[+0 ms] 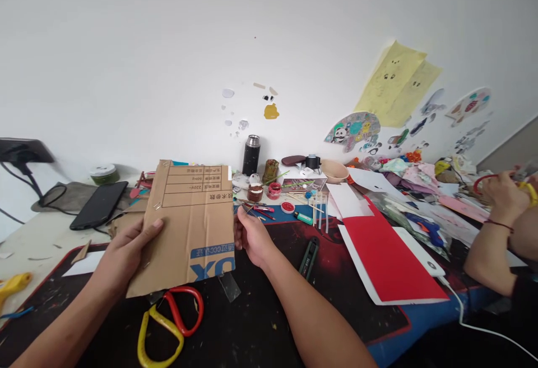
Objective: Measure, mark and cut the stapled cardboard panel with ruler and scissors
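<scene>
A flat piece of brown cardboard (189,228) with upside-down printing and a blue band is tilted up in front of me. My left hand (132,245) grips its left edge, thumb on the face and fingers hidden behind. Beside the right edge is my right hand (254,239), its fingers curled in. Whether it touches the cardboard or pinches something small is unclear. Below the cardboard, large scissors (185,323) with one red and one yellow handle lie on the dark mat (235,334).
A green utility knife (309,257) lies right of my hand, then a red sheet (386,261) over white paper. Behind stand a black thermos (251,155) and small jars (274,190). A phone (99,205) lies left. At far right, another person's hand (502,194) holds scissors.
</scene>
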